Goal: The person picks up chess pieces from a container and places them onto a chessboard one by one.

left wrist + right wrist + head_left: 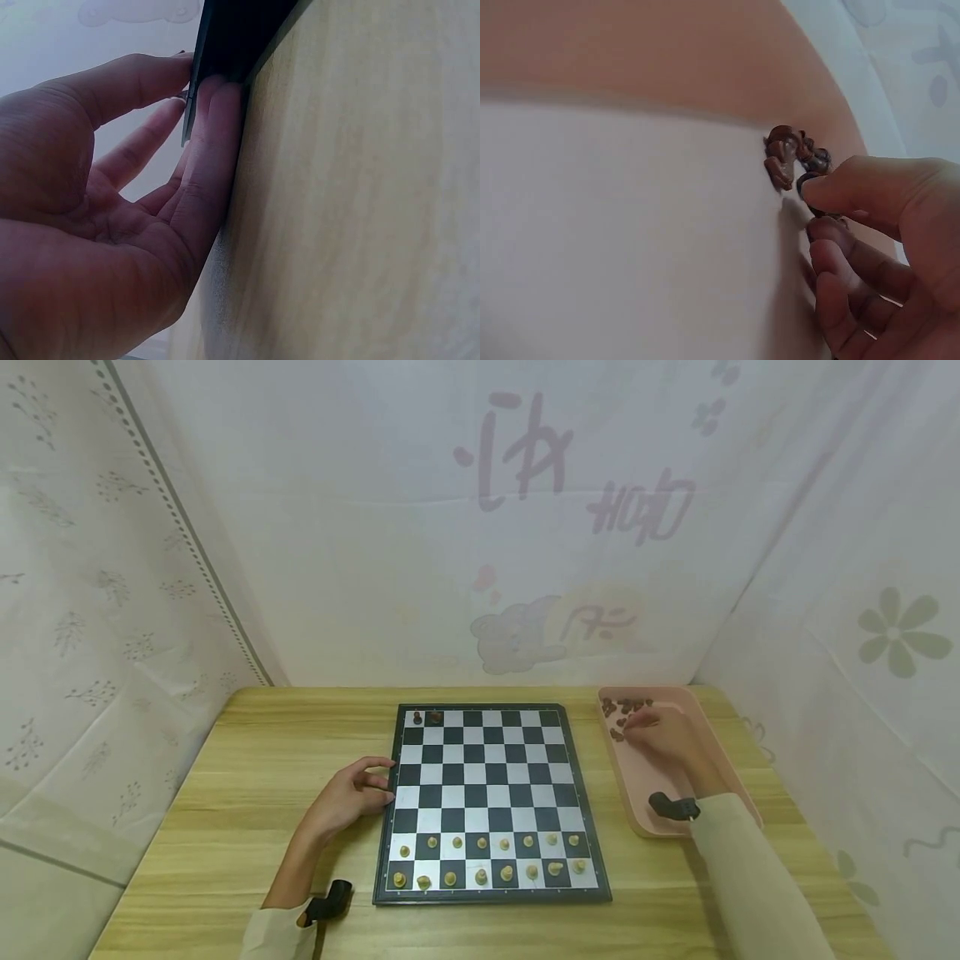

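The chessboard (pixel 486 774) lies on the table, with cream pieces (pixel 482 877) in two rows at the near side and two dark brown pieces (pixel 435 717) in the far left corner. My left hand (pixel 343 798) grips the board's left edge; close up, the dark edge (pixel 196 82) runs between the thumb and the lower fingers. Over the far left part of a pink tray (pixel 645 810), my right hand (pixel 665 739) pinches a brown chess piece (pixel 808 182) by its dark round base. The fingers hide most of that piece. Other brown pieces (pixel 781 154) lie beside the fingertips.
The tray stands right of the board on the wood-grain table (pixel 270 760), its raised rim round the loose brown pieces (pixel 626 703). White printed cloth (pixel 360 568) hangs behind the table and at both sides. Each wrist bears a black camera mount (pixel 330 902).
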The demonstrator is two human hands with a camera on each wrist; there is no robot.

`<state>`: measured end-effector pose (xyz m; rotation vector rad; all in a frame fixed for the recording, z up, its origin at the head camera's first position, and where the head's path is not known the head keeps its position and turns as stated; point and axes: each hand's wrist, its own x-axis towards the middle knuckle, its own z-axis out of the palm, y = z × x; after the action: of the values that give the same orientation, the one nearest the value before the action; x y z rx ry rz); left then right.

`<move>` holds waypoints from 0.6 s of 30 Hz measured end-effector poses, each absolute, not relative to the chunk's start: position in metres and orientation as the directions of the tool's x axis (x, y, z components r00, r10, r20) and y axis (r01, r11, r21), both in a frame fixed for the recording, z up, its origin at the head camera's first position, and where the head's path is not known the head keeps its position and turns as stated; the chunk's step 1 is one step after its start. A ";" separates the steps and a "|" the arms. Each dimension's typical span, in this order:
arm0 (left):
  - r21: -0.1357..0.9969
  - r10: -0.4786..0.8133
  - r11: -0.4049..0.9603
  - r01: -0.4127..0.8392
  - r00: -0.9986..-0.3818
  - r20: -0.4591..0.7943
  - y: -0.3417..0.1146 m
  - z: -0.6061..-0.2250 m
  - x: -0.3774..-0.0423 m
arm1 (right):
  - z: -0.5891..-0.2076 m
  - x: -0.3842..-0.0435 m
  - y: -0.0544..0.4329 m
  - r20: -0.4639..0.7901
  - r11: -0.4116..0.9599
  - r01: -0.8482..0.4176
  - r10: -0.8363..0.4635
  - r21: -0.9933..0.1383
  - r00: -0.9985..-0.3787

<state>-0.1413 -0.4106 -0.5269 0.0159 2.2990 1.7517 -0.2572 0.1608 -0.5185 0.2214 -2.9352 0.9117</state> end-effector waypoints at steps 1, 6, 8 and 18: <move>0.950 0.158 0.278 -0.143 -0.968 -0.193 -0.411 -0.527 -0.141 | -0.519 -0.257 0.162 0.118 0.819 -0.162 -0.116 -0.551 -0.986; 0.945 0.152 0.293 -0.147 -0.968 -0.198 -0.410 -0.528 -0.142 | -0.516 -0.256 0.162 0.227 0.814 -0.223 -0.115 -0.536 -0.967; 0.944 0.151 0.296 -0.147 -0.969 -0.198 -0.411 -0.528 -0.142 | -0.512 -0.256 0.160 0.270 0.802 -0.257 -0.125 -0.539 -0.955; 0.950 0.155 0.270 -0.156 -0.967 -0.203 -0.411 -0.528 -0.142 | -0.487 -0.250 0.131 0.231 0.766 -0.238 -0.120 -0.597 -0.965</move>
<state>-0.1422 -0.4113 -0.5280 -0.0013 2.2865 1.7572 -0.2499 0.1308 -0.4867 0.2844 -2.7809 0.9763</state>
